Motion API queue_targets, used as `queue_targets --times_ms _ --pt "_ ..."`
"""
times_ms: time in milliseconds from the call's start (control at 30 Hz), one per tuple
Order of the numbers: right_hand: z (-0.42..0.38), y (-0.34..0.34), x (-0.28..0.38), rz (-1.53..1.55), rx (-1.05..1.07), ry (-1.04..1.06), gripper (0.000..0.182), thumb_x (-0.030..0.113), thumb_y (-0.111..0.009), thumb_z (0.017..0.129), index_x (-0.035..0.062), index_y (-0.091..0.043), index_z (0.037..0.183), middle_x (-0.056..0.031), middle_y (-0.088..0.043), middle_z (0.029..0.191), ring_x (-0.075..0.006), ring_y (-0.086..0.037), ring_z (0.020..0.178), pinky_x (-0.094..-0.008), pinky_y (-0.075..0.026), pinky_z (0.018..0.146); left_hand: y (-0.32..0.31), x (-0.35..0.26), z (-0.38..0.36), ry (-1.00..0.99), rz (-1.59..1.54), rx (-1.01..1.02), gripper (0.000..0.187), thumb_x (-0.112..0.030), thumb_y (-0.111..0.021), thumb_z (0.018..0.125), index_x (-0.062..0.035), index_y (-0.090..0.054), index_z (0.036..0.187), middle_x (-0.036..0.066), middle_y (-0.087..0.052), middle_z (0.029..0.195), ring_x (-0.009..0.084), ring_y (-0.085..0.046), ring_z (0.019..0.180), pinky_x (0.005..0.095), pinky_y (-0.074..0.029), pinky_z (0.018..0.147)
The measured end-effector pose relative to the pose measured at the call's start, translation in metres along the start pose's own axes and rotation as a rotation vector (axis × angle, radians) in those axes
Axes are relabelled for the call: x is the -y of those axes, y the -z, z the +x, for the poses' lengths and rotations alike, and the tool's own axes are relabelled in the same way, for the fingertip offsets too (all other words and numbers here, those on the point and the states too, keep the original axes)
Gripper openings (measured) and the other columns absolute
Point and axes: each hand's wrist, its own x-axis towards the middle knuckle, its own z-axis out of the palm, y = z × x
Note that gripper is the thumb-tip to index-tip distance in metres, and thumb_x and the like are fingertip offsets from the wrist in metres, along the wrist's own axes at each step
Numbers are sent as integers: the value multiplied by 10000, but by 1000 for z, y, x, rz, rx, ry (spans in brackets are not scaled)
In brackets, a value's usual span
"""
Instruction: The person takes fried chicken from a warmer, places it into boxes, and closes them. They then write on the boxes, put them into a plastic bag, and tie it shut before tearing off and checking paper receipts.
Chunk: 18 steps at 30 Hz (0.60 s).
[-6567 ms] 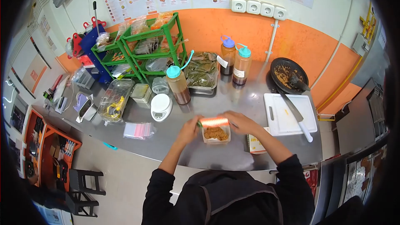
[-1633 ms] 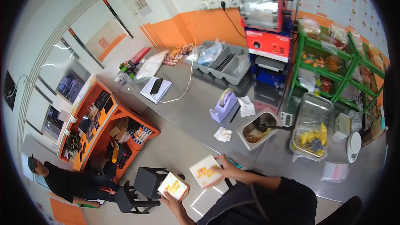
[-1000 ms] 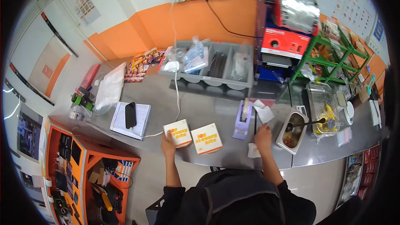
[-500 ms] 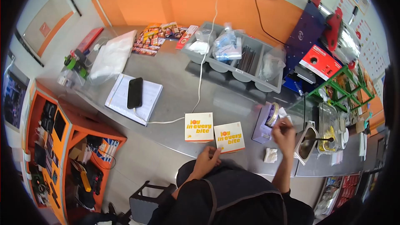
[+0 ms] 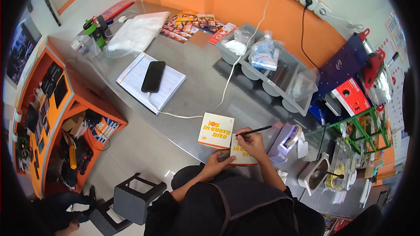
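Note:
Two white square boxes printed "joy in every bite" lie side by side near the counter's front edge. The left box (image 5: pixel 216 130) is fully in sight, while my hands partly cover the right box (image 5: pixel 239 159). My left hand (image 5: pixel 217 162) is at the lower left corner of the right box, its thumb on the box. In my right hand (image 5: pixel 250 143) is a black pen (image 5: pixel 258 130), held over the upper part of the same box. A purple tape dispenser (image 5: pixel 284 143) stands just right of my right hand.
Behind lie a phone (image 5: pixel 153 77) on an open notebook (image 5: pixel 168 88), a white cable (image 5: pixel 227 81) and a grey divided tray (image 5: pixel 280 88). To the right stand a metal container (image 5: pixel 311 175) and a green rack (image 5: pixel 365 133). Another person's legs (image 5: pixel 65 203) show at lower left.
My right hand has moved left from beside the tape dispenser to the right box, and a black pen now shows in it. The camera view has shifted and turned.

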Motion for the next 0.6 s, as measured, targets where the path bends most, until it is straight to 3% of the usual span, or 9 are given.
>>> queue_targets --times_ms 33,133,333,600 --pt "1 0 0 -55 21 67 92 16 -620 843 -27 -614 924 -25 -634 764 -33 -572 637 -173 -446 547 -1 -2 0 -4 -11 -11 495 -157 -673 850 83 -440 1214 204 -583 1119 241 -626 970 305 -559 821" --pt "2 3 6 -188 91 1 84 0 -636 819 -33 -624 895 -31 -641 753 -26 -567 615 -168 -435 525 -1 -9 -3 50 9 -37 484 -150 -690 836 93 -480 1198 195 -586 1117 230 -628 963 305 -560 816" --pt "0 -2 7 -188 7 104 90 -18 -641 795 -35 -639 884 -29 -636 733 -25 -554 581 -174 -413 491 2 -2 0 37 10 -35 493 -165 -706 824 85 -508 1199 148 -631 1046 198 -637 936 271 -545 804" --pt "1 -2 7 -186 22 80 66 -19 -634 801 -34 -645 865 -26 -630 742 -25 -542 565 -175 -392 471 4 -1 1 39 36 -32 498 -174 -720 814 81 -515 1191 145 -631 1047 176 -638 916 258 -539 797"
